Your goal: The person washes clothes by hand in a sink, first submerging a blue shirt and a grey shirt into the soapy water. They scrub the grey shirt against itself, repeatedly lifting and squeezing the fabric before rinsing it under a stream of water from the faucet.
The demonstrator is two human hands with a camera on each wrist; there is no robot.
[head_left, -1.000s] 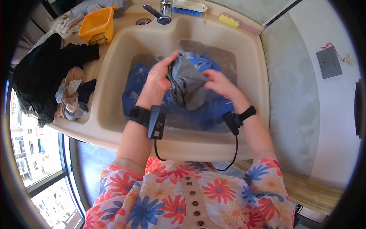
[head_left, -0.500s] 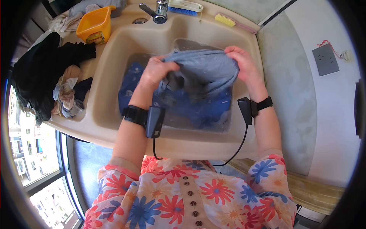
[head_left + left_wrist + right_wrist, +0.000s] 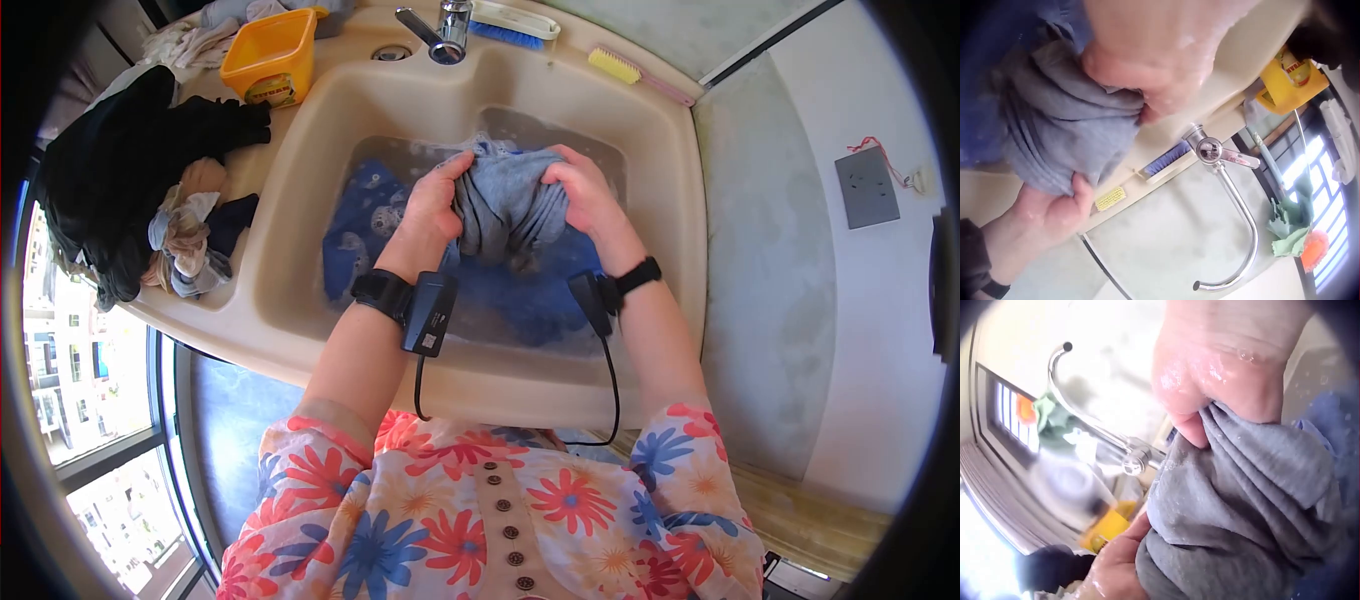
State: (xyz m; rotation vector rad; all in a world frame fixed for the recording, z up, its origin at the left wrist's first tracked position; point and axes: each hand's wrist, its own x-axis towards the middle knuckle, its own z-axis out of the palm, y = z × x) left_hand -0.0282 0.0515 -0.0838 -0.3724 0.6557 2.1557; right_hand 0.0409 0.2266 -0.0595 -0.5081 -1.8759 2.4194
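Note:
A wet grey cloth garment [image 3: 510, 205] hangs bunched in folds between both hands, over the sink [image 3: 290, 210]. My left hand [image 3: 432, 208] grips its left edge, thumb on top. Opposite it, my right hand [image 3: 588, 195] pinches the upper right edge between thumb and fingers. The right wrist view shows soap bubbles on that hand and the grey garment [image 3: 1235, 506] pulled into pleats under its fingers. Below, a blue patterned garment [image 3: 360, 230] lies soaking in cloudy, sudsy water. The lower end of the grey garment overlaps the blue cloth in the head view.
A chrome faucet [image 3: 447, 35] stands at the sink's back, beside a blue-bristled brush [image 3: 515, 28] and a yellow-bristled brush [image 3: 615, 67]. A yellow tub [image 3: 268, 55] sits at the back left. Black clothing [image 3: 110, 190] and small light-coloured garments [image 3: 190, 235] pile on the left ledge.
The grey garment was bunched, then stretched wide as my right hand moved out to the right. Now the hands are closer together again and the cloth is gathered in folds.

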